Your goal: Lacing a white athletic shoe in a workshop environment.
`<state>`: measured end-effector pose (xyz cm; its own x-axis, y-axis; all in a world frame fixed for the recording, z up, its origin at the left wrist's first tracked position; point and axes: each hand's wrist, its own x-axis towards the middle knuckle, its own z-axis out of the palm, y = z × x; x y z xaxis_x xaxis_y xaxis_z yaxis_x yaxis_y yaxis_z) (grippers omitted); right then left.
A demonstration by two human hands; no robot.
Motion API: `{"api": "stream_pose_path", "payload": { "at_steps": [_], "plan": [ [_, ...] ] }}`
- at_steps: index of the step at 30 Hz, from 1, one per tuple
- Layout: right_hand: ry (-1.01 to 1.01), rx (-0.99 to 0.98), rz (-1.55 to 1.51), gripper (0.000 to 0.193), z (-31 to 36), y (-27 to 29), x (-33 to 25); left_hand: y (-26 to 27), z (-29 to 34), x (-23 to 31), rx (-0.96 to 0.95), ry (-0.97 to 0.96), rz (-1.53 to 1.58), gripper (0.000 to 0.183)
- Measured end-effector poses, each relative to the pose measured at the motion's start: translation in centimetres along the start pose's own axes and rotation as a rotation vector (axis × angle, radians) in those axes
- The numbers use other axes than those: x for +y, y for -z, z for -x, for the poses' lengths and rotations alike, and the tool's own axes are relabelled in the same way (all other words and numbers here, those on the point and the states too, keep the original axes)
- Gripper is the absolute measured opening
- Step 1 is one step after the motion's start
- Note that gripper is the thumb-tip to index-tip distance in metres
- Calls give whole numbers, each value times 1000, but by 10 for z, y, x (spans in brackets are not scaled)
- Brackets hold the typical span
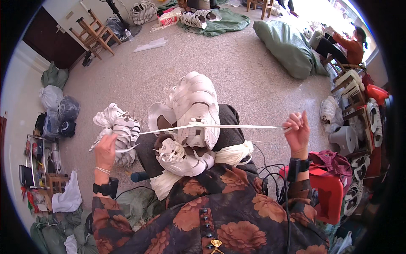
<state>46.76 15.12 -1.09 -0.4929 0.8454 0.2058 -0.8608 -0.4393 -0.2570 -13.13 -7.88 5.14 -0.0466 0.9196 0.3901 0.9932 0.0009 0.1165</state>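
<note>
A flat white shoelace [245, 126] runs taut from side to side above my lap. My left hand [105, 149] is closed on one end, with a loose tip sticking out past the fingers. My right hand [297, 130] pinches the other end, held out well to the right. The lace's middle passes over a white shoe upper [198, 116], part of a nested stack standing on my lap. Nearer to me, another white upper [175, 157] lies tilted against it. Bundles of cream laces [234, 153] rest on my thighs.
More nested uppers [122, 131] stand on the floor beside my left hand. A red stool [327, 190] is at my right, with dark cables near it. A large green sack [287, 48] lies ahead; a seated person [347, 48] works at far right. A wooden chair [96, 34] stands far left.
</note>
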Motion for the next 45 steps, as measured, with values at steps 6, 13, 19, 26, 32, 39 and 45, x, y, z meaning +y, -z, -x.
{"api": "stream_pose_path", "payload": {
  "at_steps": [6,13,19,26,32,39,45],
  "plan": [
    [237,498,234,31,43,71,-77,-6,2,18,84,2,-303,16],
    [244,525,495,13,-2,79,-101,-77,-35,200,-376,351,1115,27],
    [163,409,446,12,-78,-14,-7,-124,-58,235,-209,353,808,22],
    [427,489,596,11,-57,25,-141,-134,-55,243,-95,278,791,18],
    [-171,376,839,14,-64,33,-25,-125,-56,235,-151,329,825,17],
    [-498,27,1446,16,-49,-26,169,-119,-61,239,-189,285,773,18],
    [-233,-108,1757,17,-48,-38,177,-122,-59,236,-178,305,822,19]
  ]
}}
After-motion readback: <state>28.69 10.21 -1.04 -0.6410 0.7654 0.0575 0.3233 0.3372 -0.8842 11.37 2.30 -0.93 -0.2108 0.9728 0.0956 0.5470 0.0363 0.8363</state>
